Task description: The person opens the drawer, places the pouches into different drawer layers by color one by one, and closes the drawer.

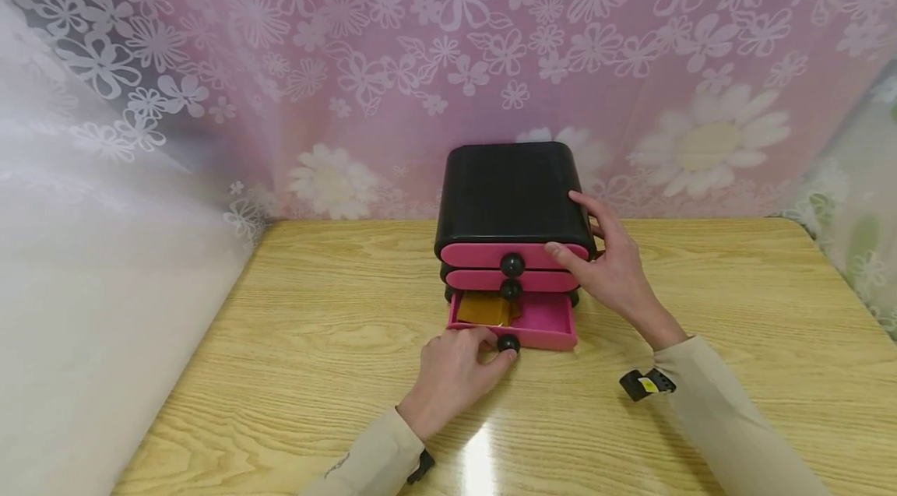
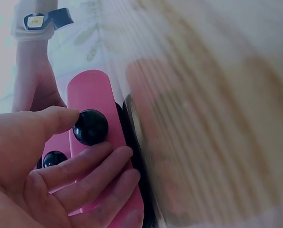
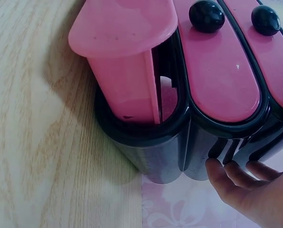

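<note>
A black drawer cabinet (image 1: 515, 192) with three pink drawers stands at the back of the table. Its bottom drawer (image 1: 554, 317) is pulled out, and a flat golden-brown piece (image 1: 483, 309) of unclear kind lies in its left part. My left hand (image 1: 459, 364) pinches that drawer's round black knob (image 2: 91, 127) between thumb and index finger; the other fingers lie along the pink front. My right hand (image 1: 617, 262) rests on the cabinet's right side, its thumb on the top drawer's front (image 1: 469, 255). In the right wrist view, its fingertips (image 3: 217, 166) touch the black side wall.
Both upper drawers are pushed in, the middle one with its black knob (image 1: 511, 290). Wood-grain tabletop (image 1: 336, 340) extends around the cabinet. A pink flowered curtain (image 1: 392, 91) hangs right behind it, and a pale sheet (image 1: 84, 286) borders the left side.
</note>
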